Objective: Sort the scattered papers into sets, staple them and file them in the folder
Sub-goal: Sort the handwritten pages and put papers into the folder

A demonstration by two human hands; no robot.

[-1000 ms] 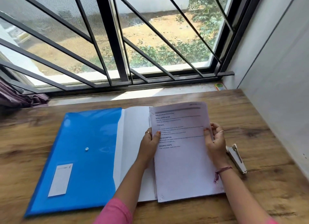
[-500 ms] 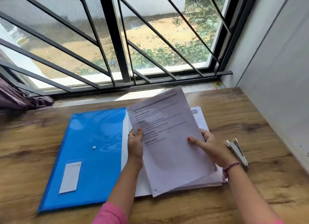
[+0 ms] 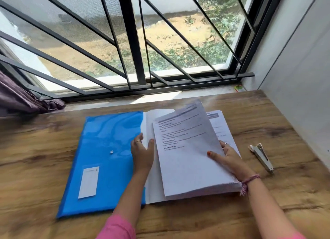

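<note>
Nearest the viewer, two pink sleeves enter from the bottom edge and lead up to the hands. Left hand (image 3: 142,152): laid flat, fingers straight and relaxed, grasping nothing, resting where the glossy blue plastic snap-button folder (image 3: 105,160) meets the blank white sheet (image 3: 151,188) that lies partly over its right edge. Right hand (image 3: 226,157): the thumb is set on top and the fingers are tucked beneath the printed white top sheets (image 3: 185,149), which are pinched at their right edge and raised at an angle off the thick stack of white printed papers (image 3: 223,130) lying on the wood-grain tabletop (image 3: 35,149). The step in hand is judged to be the parting of one set from the stack. It is best done if the lifted sheets are kept pinched near the edge, the stack below is steadied by the free left hand so that no lower page is dragged along, and the headings are compared before the set is laid aside. The edges should be squared before stapling. To the right, well apart from the papers, a small silver metal stapler (image 3: 261,156) lies untouched within reach. Farther off, a black barred window (image 3: 132,42) and a grey wall (image 3: 294,60) close the scene; nothing is yet seen to be filed.
</note>
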